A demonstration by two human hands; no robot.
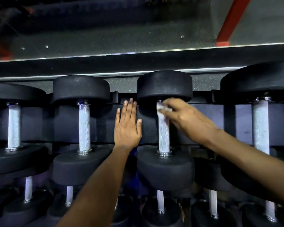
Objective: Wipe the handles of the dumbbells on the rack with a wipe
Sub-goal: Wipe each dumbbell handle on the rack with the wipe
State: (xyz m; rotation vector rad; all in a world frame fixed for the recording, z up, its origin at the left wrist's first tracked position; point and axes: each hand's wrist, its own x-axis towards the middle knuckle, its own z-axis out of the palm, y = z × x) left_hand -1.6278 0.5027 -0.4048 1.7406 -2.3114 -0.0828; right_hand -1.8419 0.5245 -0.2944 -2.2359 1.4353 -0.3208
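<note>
White wipe [162,110] gripped by right hand [185,118] | left hand [127,126] flat, fingers straight

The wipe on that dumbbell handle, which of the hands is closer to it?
Right. The right hand holds the wipe against the handle; the left hand lies flat on the rack beside it.

Landmark: the dumbbell [164,128] under the right hand, lying on the rack [147,128].
Wipe [161,110]: on the far end of that dumbbell's handle, under the right hand [187,122].
Left hand [127,126]: just left of that dumbbell, flat on the rack.
Neighbour dumbbells: one to its left [82,126], one to its right [261,126].
Lower row [161,203]: nearer, below it.
Mirror [105,27]: behind it.
</note>
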